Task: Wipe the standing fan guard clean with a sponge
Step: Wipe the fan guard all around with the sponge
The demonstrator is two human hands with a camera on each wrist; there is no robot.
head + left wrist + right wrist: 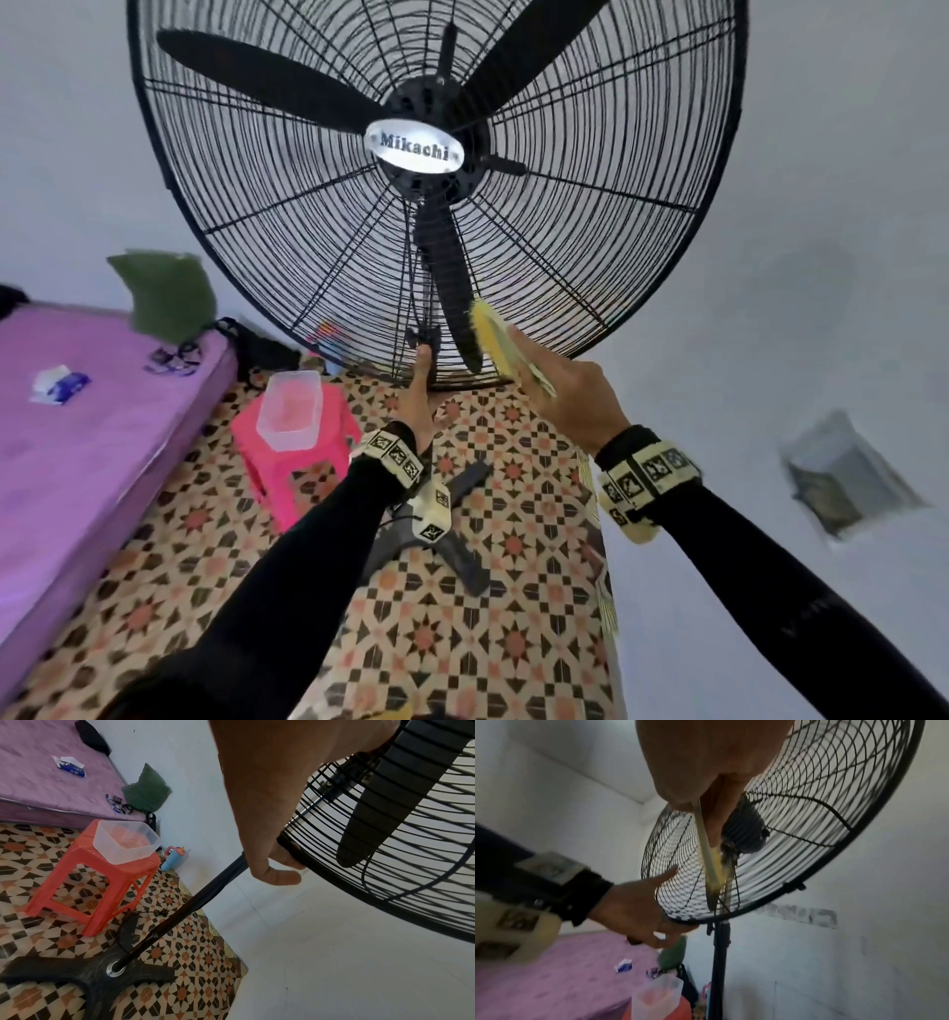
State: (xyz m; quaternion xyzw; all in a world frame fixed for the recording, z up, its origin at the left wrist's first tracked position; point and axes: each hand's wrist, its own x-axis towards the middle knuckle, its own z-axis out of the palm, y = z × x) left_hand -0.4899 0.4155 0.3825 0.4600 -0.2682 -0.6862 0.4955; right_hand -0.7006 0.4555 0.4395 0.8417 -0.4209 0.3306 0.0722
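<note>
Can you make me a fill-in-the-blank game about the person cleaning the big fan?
1. The right hand presses a yellow ____ against the fan guard.
2. The left hand holds the guard's bottom ____.
3. The clear tub sits on a pink ____.

Answers: sponge; rim; stool

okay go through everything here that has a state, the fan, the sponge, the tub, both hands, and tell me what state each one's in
fan guard: closed over the blades, held at its bottom rim.
fan blades: sharp, apparently not spinning.
sponge: against the guard's lower wires, its edge dirty.
left hand: grips the bottom rim.
right hand: holds the sponge.
clear tub: open, upright on the stool.
</note>
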